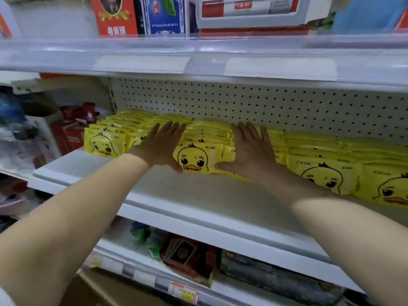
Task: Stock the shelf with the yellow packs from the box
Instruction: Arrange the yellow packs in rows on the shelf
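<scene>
Several red cartons (pixel 70 134) are stacked left of the fingers (pixel 264 134). Between the straight, spread fingers, yellow duck-printed packs (pixel 194 161) are stood upright on the white shelf (pixel 198 195), faces forward, rows running backward.

Up at 11 o'clock we've got a red box (pixel 114 16) right beside a blue box (pixel 164 15), and at 1 o'clock a white carton with red trim (pixel 254 12). Dotted pegboard (pixel 242 102) runs across the back. Over at 9 o'clock, some red packets (pixel 70 131). Down at 6 o'clock we see green packs (pixel 143 237), a dark red box (pixel 185 255) just beside them, plus a price tag (pixel 184 293) at the bottom edge.
</scene>
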`<action>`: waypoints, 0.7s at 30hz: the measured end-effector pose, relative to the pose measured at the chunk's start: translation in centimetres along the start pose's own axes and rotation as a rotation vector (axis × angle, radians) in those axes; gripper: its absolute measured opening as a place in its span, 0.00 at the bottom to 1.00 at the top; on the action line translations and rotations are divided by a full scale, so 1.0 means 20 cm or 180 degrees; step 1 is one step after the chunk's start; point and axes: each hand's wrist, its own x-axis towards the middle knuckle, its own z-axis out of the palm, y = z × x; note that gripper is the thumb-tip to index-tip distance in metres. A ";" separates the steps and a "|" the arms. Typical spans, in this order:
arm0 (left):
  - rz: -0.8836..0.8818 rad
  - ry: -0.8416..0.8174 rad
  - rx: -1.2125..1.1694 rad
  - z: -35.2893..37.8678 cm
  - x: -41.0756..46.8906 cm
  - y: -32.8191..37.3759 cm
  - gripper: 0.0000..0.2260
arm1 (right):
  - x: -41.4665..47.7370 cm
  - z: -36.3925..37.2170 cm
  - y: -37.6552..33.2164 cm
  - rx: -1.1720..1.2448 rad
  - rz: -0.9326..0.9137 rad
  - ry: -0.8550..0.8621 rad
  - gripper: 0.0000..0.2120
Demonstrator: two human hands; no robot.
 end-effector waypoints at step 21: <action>0.1015 0.0029 0.0109 0.21 0.48 -0.14 0.73 | 0.22 0.18 -0.34 -0.0632 0.0245 -0.0245 0.62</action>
